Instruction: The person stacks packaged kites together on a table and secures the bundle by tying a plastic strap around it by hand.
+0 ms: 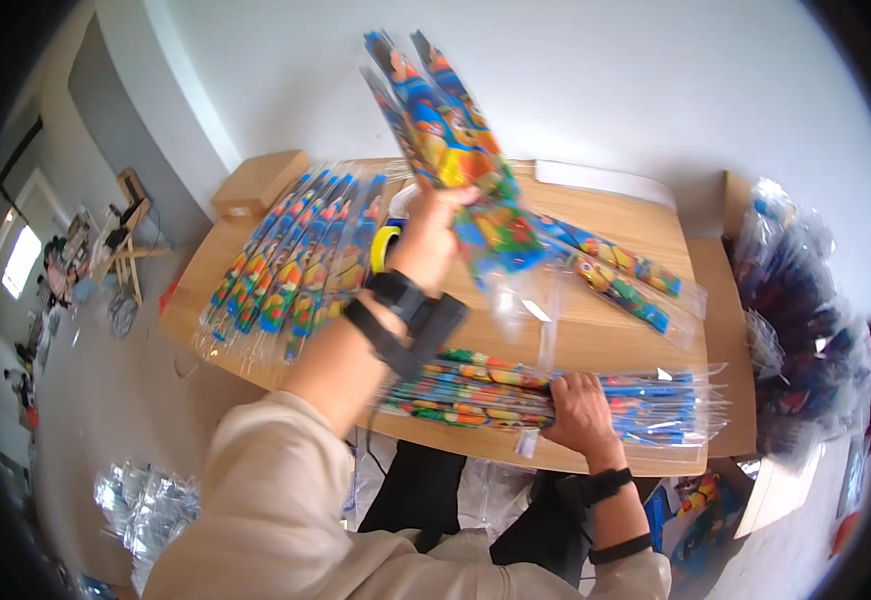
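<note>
My left hand is closed around a few long, narrow packs in clear plastic, held up over the table and partly blurred. Bright cartoon prints in blue, yellow, red and green cover them. At the table's front edge, my right hand grips a stack of similar packs, its fingers curled over the top. Two more packs lie to the right, behind that stack. Beside my left forearm, a yellow roll of tape is partly hidden. What the packs contain cannot be made out.
A row of packs covers the left of the wooden table. A cardboard box sits at the back left corner. Many plastic-wrapped items are heaped right of the table. Silvery plastic lies on the floor at left.
</note>
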Motion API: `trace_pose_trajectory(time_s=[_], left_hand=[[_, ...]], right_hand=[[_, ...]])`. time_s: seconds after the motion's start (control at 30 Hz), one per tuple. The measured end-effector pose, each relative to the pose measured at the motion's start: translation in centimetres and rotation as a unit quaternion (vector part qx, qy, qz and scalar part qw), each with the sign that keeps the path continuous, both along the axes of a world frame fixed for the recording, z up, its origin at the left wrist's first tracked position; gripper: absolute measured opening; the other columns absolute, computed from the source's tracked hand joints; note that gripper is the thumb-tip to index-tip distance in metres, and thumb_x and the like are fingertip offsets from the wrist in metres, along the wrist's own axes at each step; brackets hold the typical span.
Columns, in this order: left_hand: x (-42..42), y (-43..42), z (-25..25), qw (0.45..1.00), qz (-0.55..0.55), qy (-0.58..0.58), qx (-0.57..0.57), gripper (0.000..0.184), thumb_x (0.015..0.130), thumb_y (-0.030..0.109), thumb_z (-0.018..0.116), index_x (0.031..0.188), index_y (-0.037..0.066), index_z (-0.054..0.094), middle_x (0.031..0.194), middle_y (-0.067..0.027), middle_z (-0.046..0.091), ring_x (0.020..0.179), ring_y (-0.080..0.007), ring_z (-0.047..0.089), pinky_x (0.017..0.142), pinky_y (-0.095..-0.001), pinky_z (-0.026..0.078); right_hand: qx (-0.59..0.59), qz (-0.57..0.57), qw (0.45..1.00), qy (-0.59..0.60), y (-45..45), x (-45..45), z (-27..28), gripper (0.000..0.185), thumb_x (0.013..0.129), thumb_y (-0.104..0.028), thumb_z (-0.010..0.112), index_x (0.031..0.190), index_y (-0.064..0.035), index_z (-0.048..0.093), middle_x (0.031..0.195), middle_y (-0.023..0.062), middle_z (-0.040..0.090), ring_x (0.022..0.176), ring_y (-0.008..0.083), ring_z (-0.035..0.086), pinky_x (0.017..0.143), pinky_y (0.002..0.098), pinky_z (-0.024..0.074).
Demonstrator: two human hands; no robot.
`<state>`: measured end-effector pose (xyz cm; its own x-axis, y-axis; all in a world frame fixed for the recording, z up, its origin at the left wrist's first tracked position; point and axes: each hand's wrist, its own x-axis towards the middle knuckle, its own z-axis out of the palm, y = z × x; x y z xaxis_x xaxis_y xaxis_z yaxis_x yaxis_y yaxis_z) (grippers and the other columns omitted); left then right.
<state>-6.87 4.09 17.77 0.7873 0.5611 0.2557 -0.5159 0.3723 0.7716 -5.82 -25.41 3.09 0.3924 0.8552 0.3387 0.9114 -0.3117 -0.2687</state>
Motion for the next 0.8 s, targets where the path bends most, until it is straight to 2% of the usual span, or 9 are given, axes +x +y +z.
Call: trace_pose_trajectory(time_s=[0.13,0.27,0.4,0.47,0.53,0.57,0.67,0.7,0.8], left_hand=[[10.0,-10.9,-6.1,0.981,0.105,0.035,-0.157,0.033,0.074,-0.005,0.068,0.107,0.001,0.061,0.097,-0.0066,0.066,0.085,-0.0208,0.063,0.081,-0.0357,0.051],[15.6,-16.8,-9.1,0.926,0.193,0.136,-0.293,0.037,0.068,-0.008,0.072,0.103,-0.004,0.06,0.099,-0.0093,0.065,0.084,-0.0219,0.058,0.084,-0.0347,0.044],[19.2,-17.7,-10.8,0.885,0.233,0.215,-0.342,0.039,0.073,0.004,0.077,0.106,-0.003,0.058,0.102,-0.0098,0.063,0.085,-0.0212,0.057,0.084,-0.0341,0.043],[18.9,-17.5,-9.9,0.903,0.079,0.297,-0.301,0.071,0.079,0.041,0.076,0.127,-0.002,0.048,0.114,-0.0152,0.058,0.098,-0.0289,0.056,0.087,-0.0441,0.044],[20.3,-15.3,-12.3,0.915,-0.044,0.347,-0.201,0.093,0.081,0.05,0.071,0.148,0.008,0.022,0.137,-0.0395,0.032,0.12,-0.0529,0.043,0.103,-0.055,0.038],[20.7,-14.0,-13.6,0.906,-0.11,0.377,-0.156,0.092,0.083,0.051,0.068,0.15,0.01,0.019,0.136,-0.0445,0.029,0.118,-0.0554,0.043,0.103,-0.0562,0.037],[17.8,-11.2,-12.9,0.912,-0.237,0.33,-0.057,0.085,0.084,0.037,0.07,0.143,-0.004,0.026,0.134,-0.0425,0.036,0.117,-0.0491,0.049,0.097,-0.0539,0.043],[16.3,-10.3,-10.7,0.912,-0.24,0.331,-0.017,0.063,0.085,0.028,0.07,0.128,-0.009,0.041,0.117,-0.0366,0.055,0.101,-0.0393,0.063,0.083,-0.0463,0.054],[10.1,-4.7,-5.8,0.916,-0.256,0.267,0.158,0.039,0.087,0.022,0.067,0.113,-0.004,0.054,0.094,-0.0244,0.068,0.08,-0.0289,0.069,0.069,-0.0374,0.057]], right_hand=[[-0.016,-0.01,1.0,0.012,-0.4,0.3,-1.1,0.042,0.058,-0.018,0.07,0.095,-0.0033,0.057,0.088,0.0178,0.058,0.092,0.0356,0.056,0.092,0.0448,0.0413],[0.032,0.016,0.999,0.021,-0.4,0.5,-2.7,0.051,0.064,-0.014,0.062,0.113,-0.0006,0.061,0.111,0.021,0.061,0.108,0.0359,0.053,0.094,0.0468,0.0385],[0.101,0.017,0.994,-0.021,-0.2,0.7,-1.9,0.043,0.063,-0.014,0.062,0.103,0.0024,0.063,0.107,0.0209,0.061,0.103,0.0367,0.055,0.091,0.0461,0.039],[0.125,0.018,0.991,-0.038,-0.5,0.6,-1.2,0.039,0.063,-0.014,0.062,0.098,0.0029,0.064,0.104,0.0212,0.061,0.1,0.0364,0.056,0.09,0.0456,0.0394],[-0.11,0.008,0.993,0.046,-0.6,0.5,-0.8,0.034,0.062,-0.013,0.062,0.093,0.0024,0.063,0.097,0.0227,0.06,0.093,0.0364,0.056,0.091,0.0464,0.0395],[-0.087,0.016,0.995,0.038,-0.5,0.6,-1.4,0.034,0.063,-0.013,0.061,0.094,0.0012,0.06,0.094,0.0235,0.058,0.092,0.037,0.056,0.092,0.0482,0.0398],[0.01,0.008,0.999,0.032,-0.2,0.6,-1.4,0.03,0.064,-0.012,0.061,0.091,-0.0007,0.056,0.092,0.0218,0.056,0.093,0.0376,0.055,0.094,0.0496,0.0394],[0.018,0.003,1.0,0.02,-0.2,0.5,-1.1,0.032,0.062,-0.015,0.066,0.089,-0.0023,0.054,0.094,0.0203,0.056,0.095,0.0376,0.055,0.096,0.049,0.0392],[0.008,0.002,0.999,0.031,-0.1,0.1,0.1,0.04,0.057,-0.017,0.073,0.09,-0.0031,0.054,0.097,0.0195,0.056,0.097,0.0375,0.054,0.098,0.0487,0.0386]])
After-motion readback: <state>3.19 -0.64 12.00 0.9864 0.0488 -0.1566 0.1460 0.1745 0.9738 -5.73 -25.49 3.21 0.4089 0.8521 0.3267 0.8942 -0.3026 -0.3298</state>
